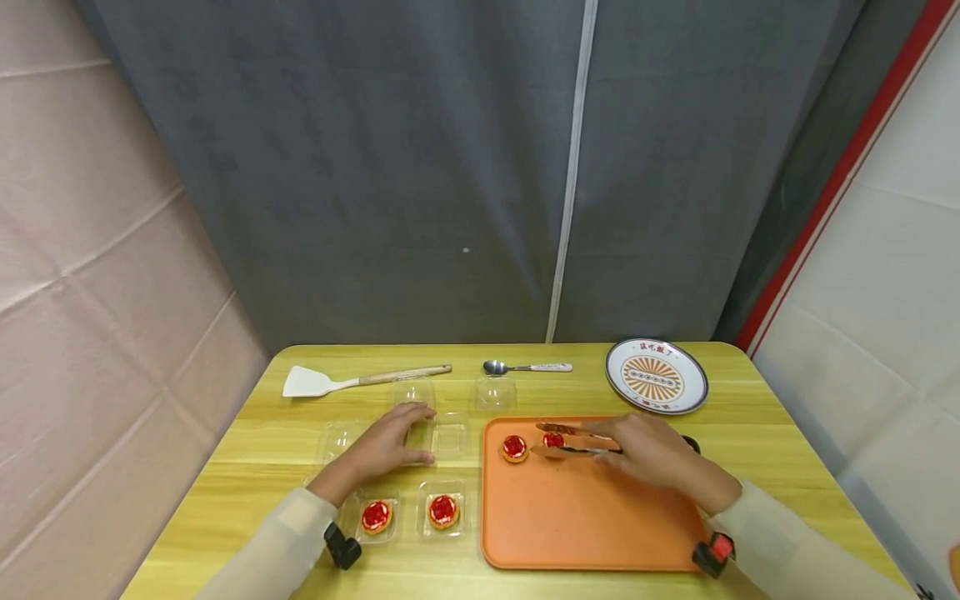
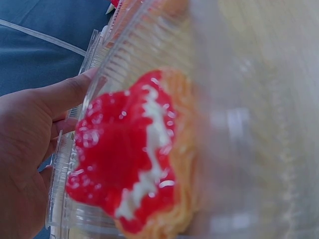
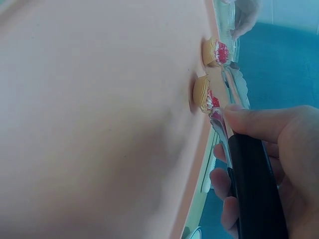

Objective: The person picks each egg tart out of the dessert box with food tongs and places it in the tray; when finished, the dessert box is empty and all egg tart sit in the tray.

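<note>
My right hand point(image 1: 648, 448) grips metal tongs point(image 3: 256, 184) by their black handle. Their tips straddle a small red-topped tart point(image 1: 553, 439) on the orange tray point(image 1: 570, 525). Another such tart point(image 1: 514, 448) sits on the tray just to its left. My left hand point(image 1: 382, 446) lies left of the tray, its thumb and fingers spread at a clear plastic box point(image 1: 449, 437). Closer to me, two clear boxes each hold a tart, the left tart point(image 1: 377, 517) and the right tart point(image 1: 443, 511). One tart with red glaze and white cream fills the left wrist view.
Behind the boxes lie a white spatula point(image 1: 311, 382) with a wooden handle and a spoon point(image 1: 525, 367). A patterned plate point(image 1: 656, 377) stands at the back right. More clear boxes, including a back box point(image 1: 495, 395), surround my left hand. A grey curtain point(image 1: 420, 183) hangs behind the table.
</note>
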`<act>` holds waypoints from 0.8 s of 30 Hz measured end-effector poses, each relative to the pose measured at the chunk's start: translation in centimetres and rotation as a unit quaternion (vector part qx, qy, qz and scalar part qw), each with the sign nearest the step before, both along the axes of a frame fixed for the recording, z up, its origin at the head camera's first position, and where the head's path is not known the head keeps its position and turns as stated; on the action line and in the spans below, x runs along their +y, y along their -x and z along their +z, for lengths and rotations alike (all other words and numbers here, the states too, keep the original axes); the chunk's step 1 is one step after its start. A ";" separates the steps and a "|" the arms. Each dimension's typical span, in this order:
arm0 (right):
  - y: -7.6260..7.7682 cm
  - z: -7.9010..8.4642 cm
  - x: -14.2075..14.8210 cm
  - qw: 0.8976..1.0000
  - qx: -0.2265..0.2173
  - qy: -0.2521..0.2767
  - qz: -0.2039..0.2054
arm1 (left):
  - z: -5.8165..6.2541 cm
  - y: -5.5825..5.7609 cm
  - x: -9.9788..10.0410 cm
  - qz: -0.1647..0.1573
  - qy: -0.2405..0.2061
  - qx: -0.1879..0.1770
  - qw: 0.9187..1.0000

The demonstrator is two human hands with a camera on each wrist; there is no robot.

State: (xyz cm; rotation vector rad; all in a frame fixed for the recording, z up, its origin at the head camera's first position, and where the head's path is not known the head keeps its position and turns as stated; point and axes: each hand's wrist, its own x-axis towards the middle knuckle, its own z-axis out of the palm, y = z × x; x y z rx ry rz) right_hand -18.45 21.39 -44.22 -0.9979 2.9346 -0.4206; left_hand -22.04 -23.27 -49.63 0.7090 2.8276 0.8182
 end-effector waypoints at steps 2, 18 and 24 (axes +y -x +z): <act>0.0 -0.1 0.0 1.000 0.007 -0.005 -0.001 | 0.0 0.0 0.0 -0.001 0.000 0.000 1.000; 0.1 -0.5 0.0 1.000 0.009 -0.005 0.009 | -0.1 0.2 0.0 -0.009 0.000 0.014 1.000; 0.0 -0.2 -0.1 1.000 0.005 -0.008 0.008 | -0.1 0.1 -0.1 -0.009 0.001 0.013 1.000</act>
